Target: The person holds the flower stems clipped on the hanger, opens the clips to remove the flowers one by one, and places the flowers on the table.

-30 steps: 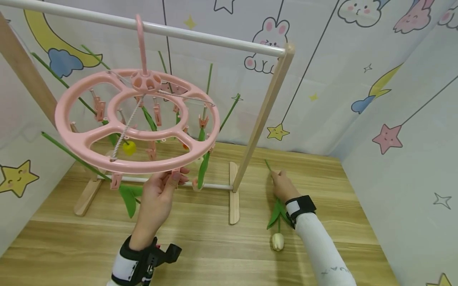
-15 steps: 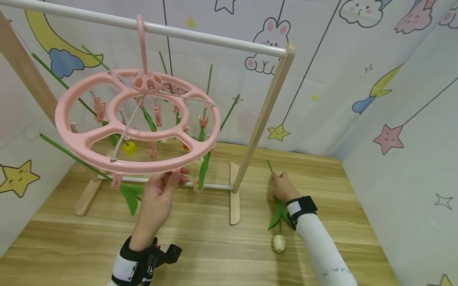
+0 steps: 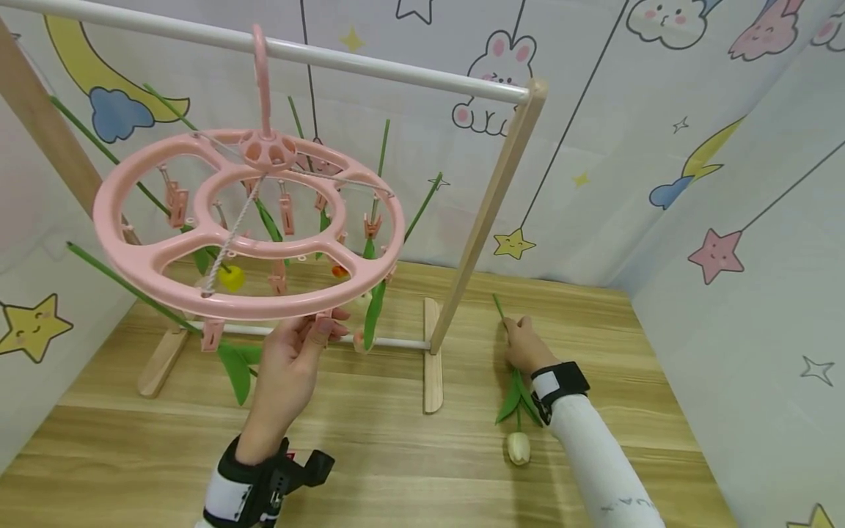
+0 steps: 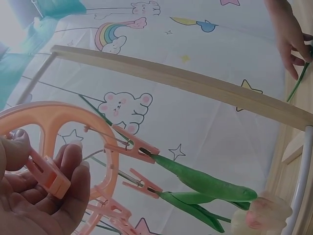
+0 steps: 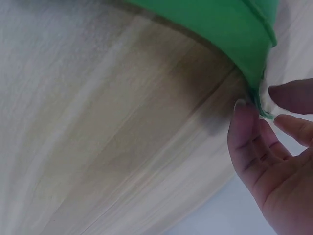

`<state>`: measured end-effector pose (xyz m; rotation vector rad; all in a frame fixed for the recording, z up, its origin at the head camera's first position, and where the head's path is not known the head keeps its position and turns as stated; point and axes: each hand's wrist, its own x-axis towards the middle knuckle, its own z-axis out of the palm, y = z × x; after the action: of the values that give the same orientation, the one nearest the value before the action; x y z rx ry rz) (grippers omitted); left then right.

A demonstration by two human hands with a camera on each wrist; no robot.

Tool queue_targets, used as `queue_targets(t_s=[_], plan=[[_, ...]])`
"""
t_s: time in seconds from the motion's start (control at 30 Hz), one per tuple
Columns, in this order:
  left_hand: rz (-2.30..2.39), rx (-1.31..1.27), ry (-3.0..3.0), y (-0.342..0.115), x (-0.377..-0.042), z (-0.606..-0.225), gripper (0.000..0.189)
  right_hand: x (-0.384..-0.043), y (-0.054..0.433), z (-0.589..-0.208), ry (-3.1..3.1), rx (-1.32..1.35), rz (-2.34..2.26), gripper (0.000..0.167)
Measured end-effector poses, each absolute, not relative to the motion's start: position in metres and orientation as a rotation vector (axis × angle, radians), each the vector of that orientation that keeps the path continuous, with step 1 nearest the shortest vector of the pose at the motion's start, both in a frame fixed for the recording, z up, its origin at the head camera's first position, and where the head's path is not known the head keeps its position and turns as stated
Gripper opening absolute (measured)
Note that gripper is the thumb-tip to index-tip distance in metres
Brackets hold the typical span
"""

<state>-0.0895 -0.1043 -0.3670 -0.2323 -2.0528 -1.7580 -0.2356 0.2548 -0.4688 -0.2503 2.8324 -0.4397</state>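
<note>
My left hand point(image 3: 290, 359) pinches a pink clothespin point(image 4: 48, 177) that hangs from the front rim of a round pink hanger point(image 3: 284, 308). In the left wrist view nothing shows in that clothespin's mouth. Down at the right, my right hand point(image 3: 526, 348) holds a white tulip point(image 3: 518, 448) by its green stem, close over the wooden table. The tulip's blossom points toward me, and its leaves point(image 5: 225, 29) fill the top of the right wrist view. Other clothespins on the hanger grip several artificial tulips upside down, among them one with a yellow head point(image 3: 231, 278).
A rack holds the hanger by its hook on a white top bar point(image 3: 396, 70). Its wooden right post point(image 3: 488, 220) and foot point(image 3: 432, 381) stand between my hands. Green stems point(image 3: 125, 279) stick out past the hanger's rim. Patterned curtains point(image 3: 726, 352) enclose the table point(image 3: 396, 469).
The hanger has swung slightly left with its hanging tulips. My right hand and the white tulip have shifted a little to the right. The left hand keeps its pinch on the clothespin.
</note>
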Motion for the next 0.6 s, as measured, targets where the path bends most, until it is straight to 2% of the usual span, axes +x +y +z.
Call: queue_targets(t_s=[0.2, 0.37, 0.6], plan=[[-1.756, -0.227, -2.056, -0.105, -0.088, -0.366, 0.020, -0.232, 0.254, -0.461, 2.874, -0.364, -0.415, 0.042], [-1.756, -0.246, -2.033, -0.106, -0.087, -0.364, 0.020, -0.234, 0.248, -0.439, 2.787, -0.545, -0.434, 0.026], [-1.749, -0.250, -2.019, -0.107, -0.087, -0.364, 0.021, -0.225, 0.225, -0.391, 2.440, -0.708, -0.538, 0.033]])
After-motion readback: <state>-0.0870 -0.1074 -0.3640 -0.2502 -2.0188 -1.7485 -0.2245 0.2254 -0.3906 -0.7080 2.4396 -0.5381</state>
